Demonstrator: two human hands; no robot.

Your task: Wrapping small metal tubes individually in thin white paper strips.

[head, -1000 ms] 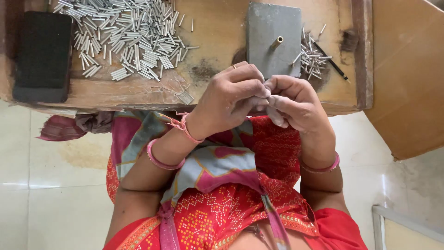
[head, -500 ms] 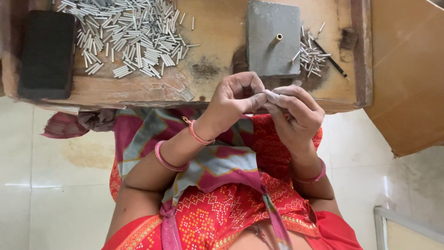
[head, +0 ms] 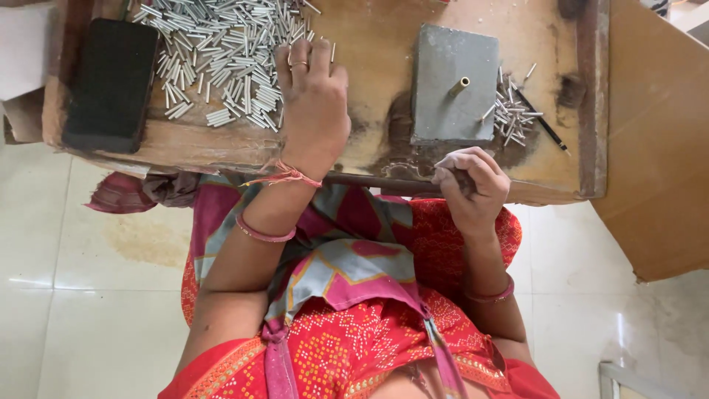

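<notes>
The left hand (head: 314,103) lay flat, fingers spread, on the near edge of the tube pile (head: 221,59), grasping nothing visible. The right hand (head: 473,181) was clenched at the bench edge around something too hidden to name. A careless sweep of the left hand could have rolled tubes off the bench (head: 369,44). Beyond the right hand stood a grey block (head: 450,103) with a brass pin (head: 459,86), more tubes beside it. Pale tiled floor (head: 88,295) lay below.

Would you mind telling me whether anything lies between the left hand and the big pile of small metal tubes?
Nothing visible does: the left hand already rests at the edge of the pile of metal tubes on the wooden bench, fingers reaching into it.
</notes>
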